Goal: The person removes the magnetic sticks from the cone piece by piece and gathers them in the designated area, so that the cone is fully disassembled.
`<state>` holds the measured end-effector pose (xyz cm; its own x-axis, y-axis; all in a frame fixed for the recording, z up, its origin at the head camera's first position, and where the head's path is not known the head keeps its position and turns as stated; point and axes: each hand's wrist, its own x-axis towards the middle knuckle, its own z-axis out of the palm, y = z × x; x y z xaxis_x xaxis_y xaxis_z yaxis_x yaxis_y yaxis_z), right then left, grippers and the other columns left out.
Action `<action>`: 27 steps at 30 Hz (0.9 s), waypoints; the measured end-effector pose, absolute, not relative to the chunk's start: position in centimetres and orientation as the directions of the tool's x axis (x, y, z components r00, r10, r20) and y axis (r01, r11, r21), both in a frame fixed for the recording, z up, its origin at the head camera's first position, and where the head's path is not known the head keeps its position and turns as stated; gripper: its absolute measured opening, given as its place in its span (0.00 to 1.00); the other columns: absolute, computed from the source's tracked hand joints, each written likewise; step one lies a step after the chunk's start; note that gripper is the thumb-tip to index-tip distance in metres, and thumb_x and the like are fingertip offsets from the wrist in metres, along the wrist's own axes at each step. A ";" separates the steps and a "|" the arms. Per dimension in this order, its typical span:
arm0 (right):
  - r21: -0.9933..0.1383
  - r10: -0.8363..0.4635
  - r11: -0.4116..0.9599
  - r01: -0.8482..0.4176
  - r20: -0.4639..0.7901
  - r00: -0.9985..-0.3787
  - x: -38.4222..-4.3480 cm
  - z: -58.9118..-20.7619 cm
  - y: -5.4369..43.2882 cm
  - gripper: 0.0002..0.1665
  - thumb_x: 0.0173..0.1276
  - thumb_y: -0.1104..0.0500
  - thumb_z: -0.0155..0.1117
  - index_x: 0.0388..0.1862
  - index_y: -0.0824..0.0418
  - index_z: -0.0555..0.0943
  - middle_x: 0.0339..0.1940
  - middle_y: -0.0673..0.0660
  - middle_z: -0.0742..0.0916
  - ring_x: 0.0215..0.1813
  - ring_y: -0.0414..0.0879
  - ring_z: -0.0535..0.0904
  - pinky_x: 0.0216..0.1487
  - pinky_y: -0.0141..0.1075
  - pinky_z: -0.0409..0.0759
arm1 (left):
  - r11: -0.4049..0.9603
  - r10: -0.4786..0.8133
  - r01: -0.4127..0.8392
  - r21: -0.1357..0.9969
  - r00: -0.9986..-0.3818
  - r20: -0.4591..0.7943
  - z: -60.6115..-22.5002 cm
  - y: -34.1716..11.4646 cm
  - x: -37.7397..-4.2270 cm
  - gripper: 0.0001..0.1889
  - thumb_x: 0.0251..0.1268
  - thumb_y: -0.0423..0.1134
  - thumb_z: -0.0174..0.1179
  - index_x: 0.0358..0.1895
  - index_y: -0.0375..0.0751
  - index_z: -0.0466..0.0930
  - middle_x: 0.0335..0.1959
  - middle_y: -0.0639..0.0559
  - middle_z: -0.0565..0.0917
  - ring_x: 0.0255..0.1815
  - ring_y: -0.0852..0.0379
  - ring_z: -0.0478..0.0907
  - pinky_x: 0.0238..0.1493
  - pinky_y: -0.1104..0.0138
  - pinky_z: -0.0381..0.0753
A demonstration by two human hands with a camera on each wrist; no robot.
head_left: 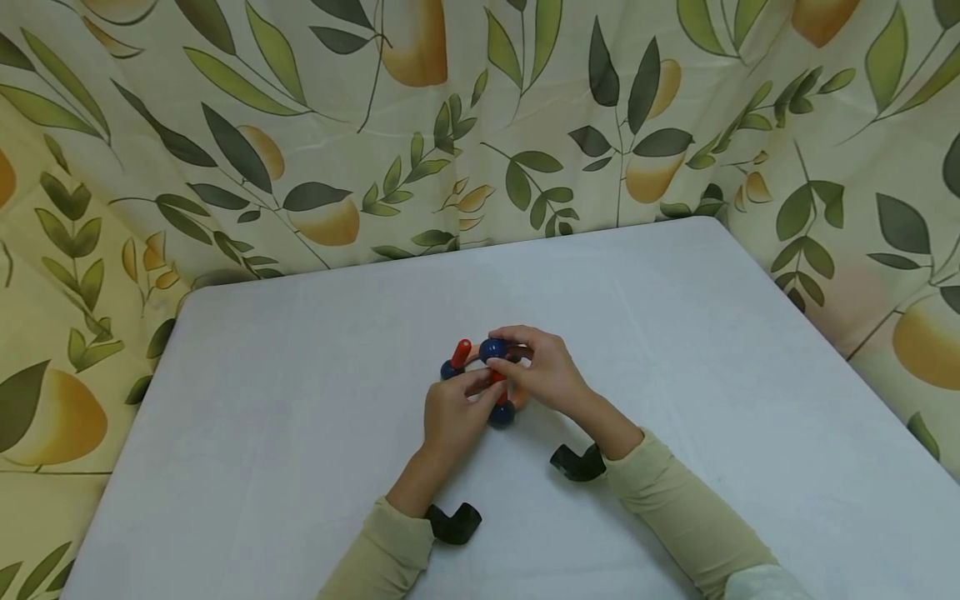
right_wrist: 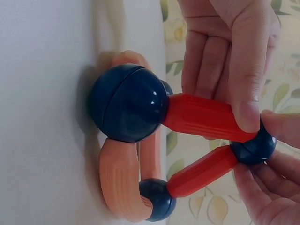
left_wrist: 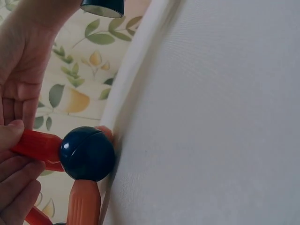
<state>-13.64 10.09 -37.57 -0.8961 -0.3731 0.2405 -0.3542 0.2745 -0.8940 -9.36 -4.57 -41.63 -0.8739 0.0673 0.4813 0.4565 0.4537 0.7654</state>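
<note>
A magnetic building frame of blue balls (head_left: 502,414), peach curved rods (right_wrist: 117,176) and red rods (head_left: 461,353) stands on the table. My left hand (head_left: 459,408) pinches a red rod (right_wrist: 199,114) between thumb and fingers; its lower end meets a large blue ball (right_wrist: 131,101). With the fingertips of my right hand (head_left: 547,371), I hold a blue ball (head_left: 492,348) at the top, where two red rods converge in the right wrist view. Another red rod rises, tilted, from a ball at the frame's far left. My hands cover part of the frame.
A white cloth covers the table (head_left: 300,400). Dark wrist cameras sit by the left wrist (head_left: 455,525) and by the right wrist (head_left: 577,462), close over the cloth. A leaf-and-fruit patterned curtain (head_left: 420,150) hangs behind the table and along its sides.
</note>
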 end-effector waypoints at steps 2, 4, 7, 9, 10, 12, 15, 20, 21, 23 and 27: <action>-0.895 -0.366 0.277 -0.351 0.240 -0.899 -13.8 -37.5 10.2 0.21 0.56 0.68 0.67 0.49 0.73 0.77 0.46 0.65 0.81 0.44 0.53 0.79 0.48 0.46 0.76 | 0.453 0.069 0.464 0.761 -0.870 0.489 -41.7 -4.6 -9.4 0.11 0.54 0.33 0.66 0.39 0.31 0.84 0.34 0.45 0.85 0.32 0.57 0.83 0.31 0.71 0.79; -0.897 -0.354 0.275 -0.347 0.240 -0.904 -14.0 -37.5 10.2 0.21 0.57 0.67 0.67 0.50 0.74 0.77 0.46 0.65 0.81 0.45 0.54 0.79 0.48 0.46 0.76 | 0.458 0.074 0.473 0.753 -0.864 0.498 -41.7 -4.5 -9.4 0.11 0.54 0.34 0.66 0.40 0.31 0.84 0.34 0.45 0.85 0.32 0.57 0.83 0.32 0.71 0.79; -0.905 -0.343 0.273 -0.326 0.225 -0.912 -14.5 -37.4 10.4 0.22 0.57 0.67 0.67 0.50 0.74 0.76 0.47 0.66 0.81 0.47 0.55 0.79 0.49 0.45 0.76 | 0.465 0.078 0.483 0.742 -0.857 0.510 -41.7 -4.5 -9.4 0.12 0.53 0.35 0.67 0.40 0.32 0.84 0.33 0.46 0.85 0.33 0.57 0.83 0.33 0.71 0.80; -0.909 -0.344 0.275 -0.313 0.211 -0.915 -14.7 -37.4 10.5 0.22 0.57 0.67 0.67 0.50 0.74 0.76 0.48 0.66 0.81 0.48 0.55 0.79 0.48 0.44 0.76 | 0.466 0.076 0.484 0.740 -0.856 0.512 -41.7 -4.4 -9.5 0.12 0.53 0.35 0.67 0.39 0.32 0.84 0.33 0.46 0.85 0.33 0.57 0.83 0.33 0.70 0.80; -0.911 -0.345 0.275 -0.306 0.204 -0.916 -14.8 -37.3 10.6 0.22 0.57 0.67 0.67 0.50 0.74 0.76 0.48 0.66 0.81 0.48 0.55 0.79 0.48 0.44 0.76 | 0.465 0.075 0.482 0.743 -0.857 0.510 -41.7 -4.4 -9.5 0.12 0.53 0.35 0.67 0.39 0.32 0.84 0.33 0.46 0.85 0.33 0.57 0.83 0.33 0.70 0.80; -0.917 -0.335 0.274 -0.288 0.190 -0.923 -15.0 -37.3 10.6 0.21 0.58 0.67 0.66 0.50 0.74 0.76 0.48 0.66 0.81 0.48 0.55 0.79 0.48 0.41 0.77 | 0.459 0.077 0.481 0.747 -0.859 0.506 -41.7 -4.5 -9.6 0.12 0.52 0.35 0.68 0.39 0.32 0.84 0.33 0.46 0.85 0.34 0.56 0.83 0.33 0.69 0.80; -0.931 -0.306 0.258 -0.259 0.175 -0.936 -15.3 -37.2 10.9 0.21 0.59 0.67 0.65 0.50 0.74 0.76 0.48 0.66 0.81 0.48 0.54 0.79 0.47 0.36 0.77 | 0.456 0.091 0.466 0.758 -0.872 0.481 -41.4 -4.7 -9.7 0.11 0.52 0.35 0.68 0.39 0.33 0.84 0.34 0.47 0.85 0.35 0.57 0.83 0.34 0.68 0.80; -0.950 -0.294 0.219 -0.224 0.155 -0.943 -15.5 -37.0 11.1 0.21 0.60 0.67 0.65 0.51 0.75 0.76 0.49 0.67 0.80 0.49 0.55 0.78 0.46 0.33 0.77 | 0.478 0.157 0.420 0.771 -0.905 0.396 -40.9 -5.4 -9.9 0.13 0.53 0.37 0.67 0.41 0.37 0.85 0.33 0.51 0.85 0.35 0.62 0.82 0.32 0.72 0.79; -0.951 -0.297 0.214 -0.222 0.154 -0.943 -15.5 -37.0 11.1 0.21 0.60 0.67 0.65 0.51 0.75 0.75 0.49 0.67 0.80 0.50 0.56 0.78 0.46 0.33 0.77 | 0.482 0.172 0.421 0.768 -0.905 0.388 -40.8 -5.5 -10.0 0.13 0.53 0.38 0.67 0.42 0.37 0.84 0.33 0.51 0.85 0.35 0.62 0.82 0.31 0.72 0.79; -0.953 -0.298 0.209 -0.221 0.153 -0.942 -15.5 -37.0 11.1 0.22 0.59 0.67 0.64 0.52 0.76 0.75 0.49 0.68 0.80 0.50 0.57 0.78 0.46 0.34 0.76 | 0.489 0.194 0.453 0.745 -0.890 0.413 -40.6 -5.9 -10.3 0.13 0.53 0.38 0.67 0.42 0.36 0.84 0.32 0.51 0.85 0.31 0.62 0.81 0.27 0.74 0.77; -0.958 -0.299 0.194 -0.211 0.147 -0.943 -15.5 -37.0 11.2 0.22 0.59 0.68 0.64 0.52 0.76 0.75 0.50 0.68 0.80 0.50 0.58 0.78 0.46 0.34 0.77 | 0.498 0.206 0.598 0.628 -0.785 0.584 -40.0 -6.8 -11.8 0.12 0.52 0.35 0.67 0.41 0.35 0.84 0.34 0.49 0.85 0.31 0.59 0.81 0.30 0.72 0.78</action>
